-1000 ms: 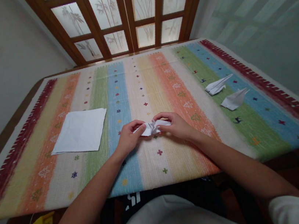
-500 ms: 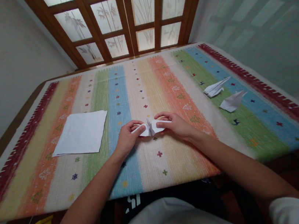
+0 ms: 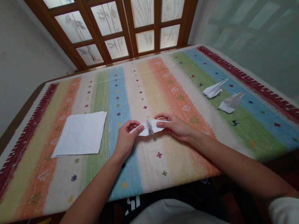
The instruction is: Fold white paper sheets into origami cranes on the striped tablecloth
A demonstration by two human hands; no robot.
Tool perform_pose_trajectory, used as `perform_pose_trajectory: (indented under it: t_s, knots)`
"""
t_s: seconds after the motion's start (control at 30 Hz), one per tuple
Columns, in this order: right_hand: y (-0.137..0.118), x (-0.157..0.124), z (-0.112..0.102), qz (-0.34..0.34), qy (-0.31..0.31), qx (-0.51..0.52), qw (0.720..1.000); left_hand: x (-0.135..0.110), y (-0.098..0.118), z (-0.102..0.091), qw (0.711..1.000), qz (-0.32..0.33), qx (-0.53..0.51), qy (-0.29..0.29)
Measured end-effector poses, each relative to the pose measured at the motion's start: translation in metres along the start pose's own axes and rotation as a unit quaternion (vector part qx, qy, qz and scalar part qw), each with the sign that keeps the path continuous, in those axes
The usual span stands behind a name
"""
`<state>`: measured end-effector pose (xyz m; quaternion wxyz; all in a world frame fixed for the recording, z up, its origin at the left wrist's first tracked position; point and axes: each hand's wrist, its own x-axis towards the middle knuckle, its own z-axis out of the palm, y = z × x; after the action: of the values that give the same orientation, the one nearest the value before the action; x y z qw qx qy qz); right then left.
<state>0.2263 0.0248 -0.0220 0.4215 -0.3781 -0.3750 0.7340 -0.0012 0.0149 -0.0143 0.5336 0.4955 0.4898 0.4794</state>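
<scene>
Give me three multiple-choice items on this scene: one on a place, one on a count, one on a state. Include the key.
1. Where does the flat white paper lie relative to the left hand?
A. To its left
B. To its right
C. Under it

2. How many paper planes lie on the striped cloth?
A. One
B. Three
C. Two

3. What state is the folded white paper in?
A. Lying untouched
B. Held by both hands
C. Held by the left hand alone

Key:
1. A, the paper lies on the cloth left of that hand.
2. C, two planes lie side by side, right of the right hand.
3. B, the fingers of each hand grip one end.
</scene>
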Motion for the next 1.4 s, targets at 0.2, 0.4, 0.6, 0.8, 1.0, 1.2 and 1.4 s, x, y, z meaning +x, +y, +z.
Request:
perform_pose_trajectory:
  t_s: [0.2, 0.4, 0.6, 0.8, 1.0, 1.2, 1.4]
  knots:
    - [0.001, 0.001, 0.002, -0.024, 0.004, -0.029, 0.999, 0.001, -0.002, -0.001, 0.999, 0.0, -0.038, 0.003]
    - [0.001, 0.002, 0.002, -0.082, 0.022, -0.117, 0.989, 0.0, -0.001, -0.001, 0.999, 0.019, -0.028, -0.022]
    - [-0.004, -0.002, 0.003, -0.163, 0.049, -0.208, 0.963, -0.002, 0.0, -0.001, 0.999, 0.025, -0.003, -0.038]
    - [-0.018, -0.001, -0.008, -0.164, 0.096, -0.216, 0.958, -0.001, 0.0, -0.002, 0.998, 0.009, -0.058, -0.036]
    - [-0.055, -0.003, -0.052, -0.267, 0.276, -0.262, 0.885, 0.0, 0.003, -0.005, 0.998, 0.015, -0.053, -0.026]
    - [-0.078, -0.008, -0.114, -0.303, 0.474, -0.388, 0.731, 0.0, 0.0, -0.004, 0.998, 0.01, -0.045, -0.038]
    - [-0.077, -0.002, -0.155, -0.252, 0.526, -0.441, 0.682, 0.001, -0.001, -0.004, 0.998, -0.001, -0.033, -0.046]
